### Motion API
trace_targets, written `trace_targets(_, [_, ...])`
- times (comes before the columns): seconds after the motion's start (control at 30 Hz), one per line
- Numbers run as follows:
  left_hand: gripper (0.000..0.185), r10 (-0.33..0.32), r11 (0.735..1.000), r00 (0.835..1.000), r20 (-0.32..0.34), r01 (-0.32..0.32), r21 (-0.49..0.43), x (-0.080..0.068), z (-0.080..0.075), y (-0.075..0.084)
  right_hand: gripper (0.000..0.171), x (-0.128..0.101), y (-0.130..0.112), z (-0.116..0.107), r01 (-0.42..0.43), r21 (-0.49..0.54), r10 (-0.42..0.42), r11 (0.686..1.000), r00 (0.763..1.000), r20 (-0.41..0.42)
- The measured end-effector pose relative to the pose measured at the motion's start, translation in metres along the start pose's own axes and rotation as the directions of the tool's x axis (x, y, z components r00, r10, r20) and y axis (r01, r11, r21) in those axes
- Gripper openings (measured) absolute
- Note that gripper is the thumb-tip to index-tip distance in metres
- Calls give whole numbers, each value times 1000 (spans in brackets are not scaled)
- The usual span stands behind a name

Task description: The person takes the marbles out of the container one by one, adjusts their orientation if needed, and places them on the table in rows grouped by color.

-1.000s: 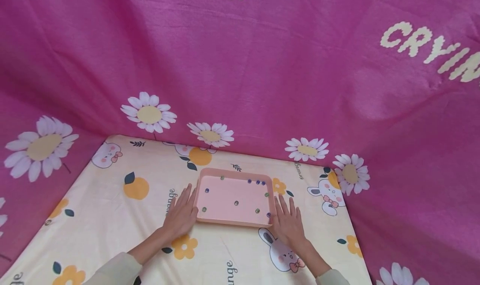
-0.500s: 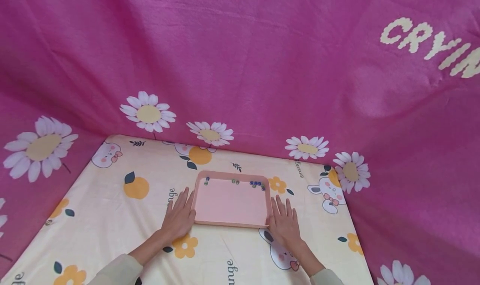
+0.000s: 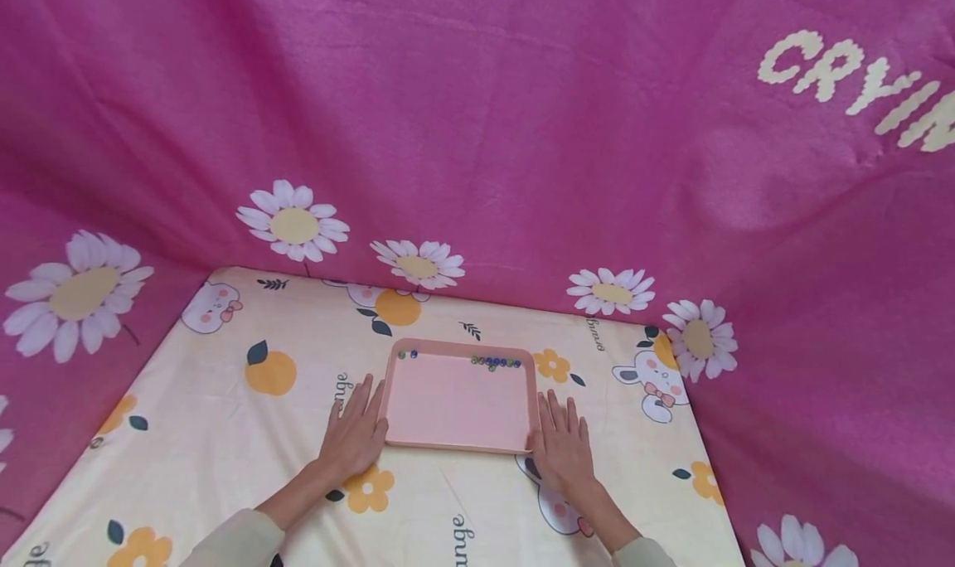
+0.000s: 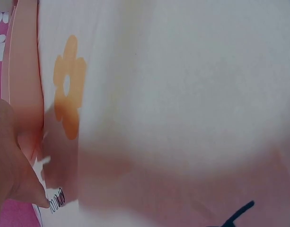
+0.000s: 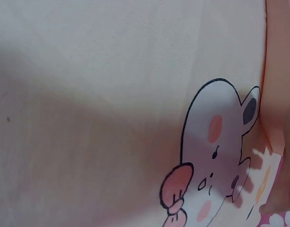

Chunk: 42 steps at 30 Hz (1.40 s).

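Observation:
A shallow pink rectangular tray lies on the patterned cloth in the head view, between both hands. Several small glass marbles, blue and green, sit bunched along its far wall toward the right. One green marble and one blue marble rest in the far left corner. My left hand lies along the left side, fingers straight and pointing away, thumb side at the tray wall. Mirroring it, my right hand has straight fingers along the right side. Each wrist view catches the tray's outer wall beside part of the hand.
A cream cloth with printed oranges, flowers and rabbits covers the table. Purple curtains with daisies hang behind and on both sides. Near the table's left edge lies a small round object.
Marbles that were scattered across the tray have rolled to its far wall, then bunched toward the right, with two in the left corner. Tray and hands have shifted slightly left together.

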<state>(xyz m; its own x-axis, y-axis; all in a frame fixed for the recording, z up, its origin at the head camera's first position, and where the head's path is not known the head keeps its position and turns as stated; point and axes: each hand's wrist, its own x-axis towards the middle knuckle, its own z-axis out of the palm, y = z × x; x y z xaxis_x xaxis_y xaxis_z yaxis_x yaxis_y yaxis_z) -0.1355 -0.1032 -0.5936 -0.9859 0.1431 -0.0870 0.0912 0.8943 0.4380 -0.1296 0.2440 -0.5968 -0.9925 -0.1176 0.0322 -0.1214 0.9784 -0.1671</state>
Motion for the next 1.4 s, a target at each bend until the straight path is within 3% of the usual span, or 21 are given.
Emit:
trace_targets(0.37, [61, 24, 999, 999, -22, -25, -22, -1, 0, 0, 64, -2, 1, 3, 16, -44, -17, 999, 999, -36])
trace_targets(0.8, [60, 19, 1000, 1000, -22, -19, -23, 0, -1, 0, 62, -1, 0, 2, 12, -30, -13, 999, 999, -32])
trace_targets(1.13, [62, 6, 999, 1000, -10, -6, -32, 0, 3, -1, 64, 0, 2, 0, 3, -18, -2, 1000, 1000, 21])
trace_targets(1.4, [63, 0, 999, 1000, -17, -1, -53, -1, 3, -1, 66, 5, 5, 0, 54, 31, -53, 998, 999, -12])
